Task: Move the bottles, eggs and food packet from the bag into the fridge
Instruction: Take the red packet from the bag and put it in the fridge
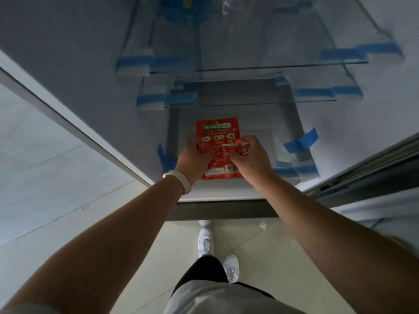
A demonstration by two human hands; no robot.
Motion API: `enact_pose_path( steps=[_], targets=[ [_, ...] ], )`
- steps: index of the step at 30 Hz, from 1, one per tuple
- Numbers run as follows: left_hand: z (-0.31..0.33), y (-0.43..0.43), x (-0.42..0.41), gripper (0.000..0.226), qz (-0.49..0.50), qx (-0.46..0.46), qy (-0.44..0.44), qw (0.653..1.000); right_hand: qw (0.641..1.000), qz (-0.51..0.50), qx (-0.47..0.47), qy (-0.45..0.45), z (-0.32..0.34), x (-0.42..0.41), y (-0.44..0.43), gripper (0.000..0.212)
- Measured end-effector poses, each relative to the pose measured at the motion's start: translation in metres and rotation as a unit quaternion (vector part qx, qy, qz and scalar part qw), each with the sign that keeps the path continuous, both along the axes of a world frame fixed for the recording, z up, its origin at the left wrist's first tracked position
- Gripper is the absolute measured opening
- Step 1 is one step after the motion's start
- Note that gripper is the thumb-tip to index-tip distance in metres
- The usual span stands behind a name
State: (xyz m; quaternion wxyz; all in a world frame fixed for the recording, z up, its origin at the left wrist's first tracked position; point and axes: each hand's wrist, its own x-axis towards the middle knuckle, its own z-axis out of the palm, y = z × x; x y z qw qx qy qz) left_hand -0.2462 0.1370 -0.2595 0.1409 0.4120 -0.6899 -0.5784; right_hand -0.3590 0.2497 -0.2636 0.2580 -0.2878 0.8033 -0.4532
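Observation:
A flat red food packet (217,141) with printed labels and a barcode is held in front of the open fridge, over its lowest level. My left hand (193,158) grips the packet's left edge, and my right hand (249,157) pinches its right edge. A white band circles my left wrist. Behind and above the packet are the fridge's glass shelves (260,65), taped with blue strips. A clear bottle (231,10) and a blue object (179,10) stand at the far top of the fridge, both blurred. The bag and the eggs are out of sight.
The fridge's left wall (79,71) and its front frame run diagonally on the left. At right is the fridge door's edge (362,168). The bottom ledge (222,196) lies just under my wrists. Below are a tiled floor and my white shoes (206,240).

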Motion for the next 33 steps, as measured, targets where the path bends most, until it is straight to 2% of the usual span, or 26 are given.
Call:
enact_pose_path(
  steps=[12,14,16,18,23,28,33],
  targets=[
    [-0.042,-0.055,-0.074,0.036,-0.017,-0.016,0.007,1.000,0.996,-0.022,0.065,0.051,-0.041,-0.069,-0.060,0.035],
    [-0.048,-0.060,-0.085,0.028,-0.032,-0.046,0.006,0.998,0.994,-0.037,0.073,0.066,-0.046,-0.079,-0.067,0.034],
    [-0.052,-0.065,-0.094,0.020,-0.049,-0.076,-0.006,0.996,0.993,-0.037,0.065,0.091,-0.049,-0.085,-0.072,0.026],
    [-0.060,-0.072,-0.102,0.017,-0.067,-0.108,-0.019,0.992,0.992,-0.029,0.057,0.111,-0.051,-0.089,-0.075,0.003],
    [-0.088,-0.089,-0.112,0.016,-0.095,-0.170,-0.096,0.976,0.981,-0.036,0.106,0.160,-0.083,-0.104,-0.089,0.032],
    [-0.076,-0.084,-0.113,0.017,-0.079,-0.188,-0.111,0.973,0.973,-0.023,0.126,0.191,-0.080,-0.101,-0.092,0.028],
    [-0.071,-0.082,-0.107,0.008,-0.074,-0.213,-0.150,0.963,0.971,-0.033,0.156,0.176,-0.070,-0.095,-0.086,0.042]
  ],
)
